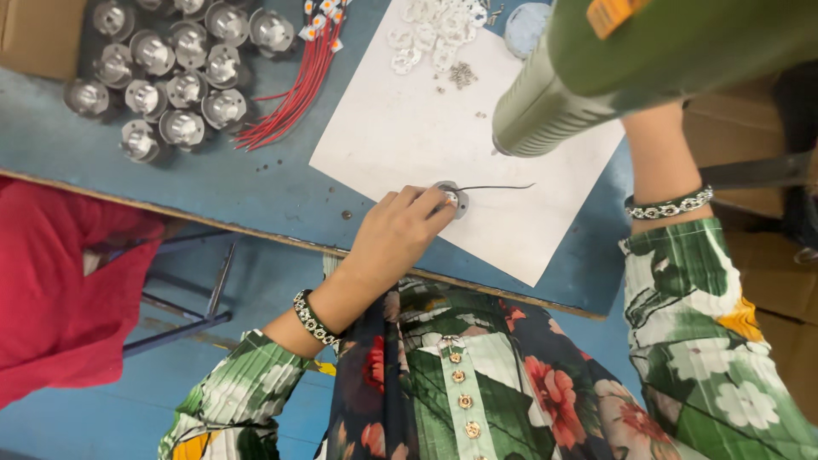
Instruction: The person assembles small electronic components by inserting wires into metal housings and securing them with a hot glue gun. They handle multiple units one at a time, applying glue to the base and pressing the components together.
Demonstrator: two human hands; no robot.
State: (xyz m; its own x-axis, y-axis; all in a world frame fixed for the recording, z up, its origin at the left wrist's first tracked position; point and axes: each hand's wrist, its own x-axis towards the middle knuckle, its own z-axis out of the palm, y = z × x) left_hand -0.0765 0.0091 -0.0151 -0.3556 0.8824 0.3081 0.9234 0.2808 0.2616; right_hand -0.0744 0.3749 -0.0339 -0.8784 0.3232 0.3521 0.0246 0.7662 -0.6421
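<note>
My left hand [399, 234] presses its fingertips on a small round grey part [454, 198] that lies on a white sheet of paper [400, 128]. A thin dark wire [498, 186] runs right from that part. A big green power tool [596, 72] hangs above the sheet, its muzzle pointing down and left. My right forearm [660, 162] reaches up behind the tool; the hand itself is hidden by the tool's body.
Several shiny metal lamp housings [170, 72] crowd the blue table's far left. A bundle of red wires [298, 85] lies beside them. Small white round pieces [430, 30] and tiny screws [462, 75] rest at the sheet's far end. Red cloth [60, 281] at left.
</note>
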